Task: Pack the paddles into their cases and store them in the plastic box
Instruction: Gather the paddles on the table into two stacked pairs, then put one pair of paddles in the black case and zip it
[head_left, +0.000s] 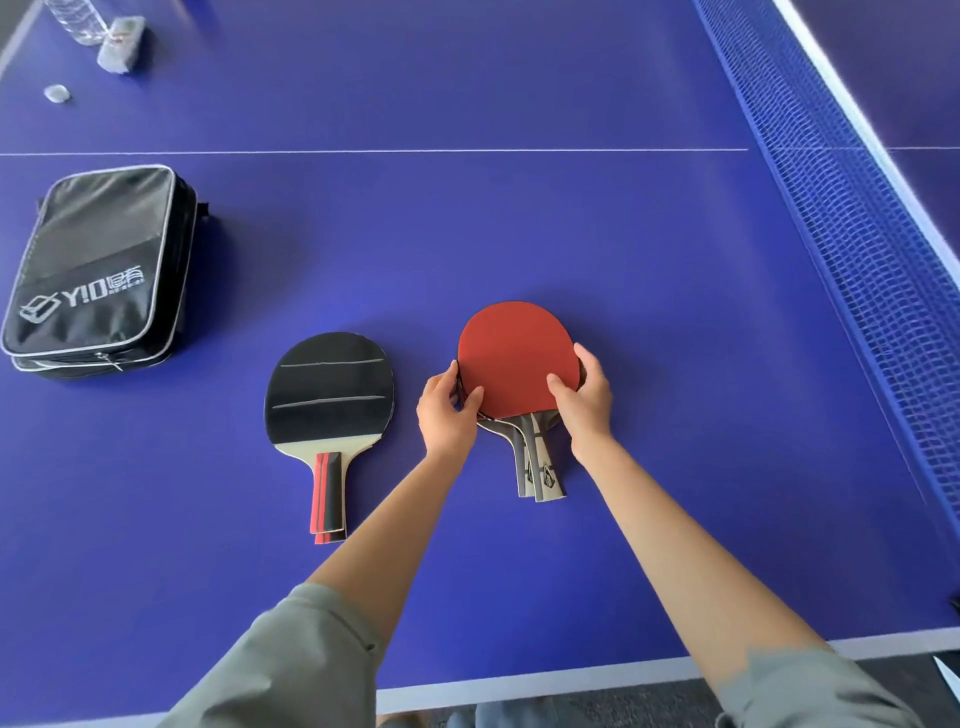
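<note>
A pair of stacked paddles, red rubber up (514, 358), lies on the blue table tennis table (467, 234), grey handles pointing toward me. My left hand (447, 410) grips the left edge of the blades. My right hand (584, 395) grips the right edge, thumb on the red rubber. Left of them lies a second stacked pair, black rubber up (330, 389), with red and black handles. A black zipped paddle case (98, 265) rests at the far left. No plastic box is in view.
The net (852, 234) runs along the right side. At the far left corner stand a clear water bottle (78, 21), a grey sponge-like block (122, 44) and a small bottle cap (57, 93). The table's near edge (519, 680) is just below my arms.
</note>
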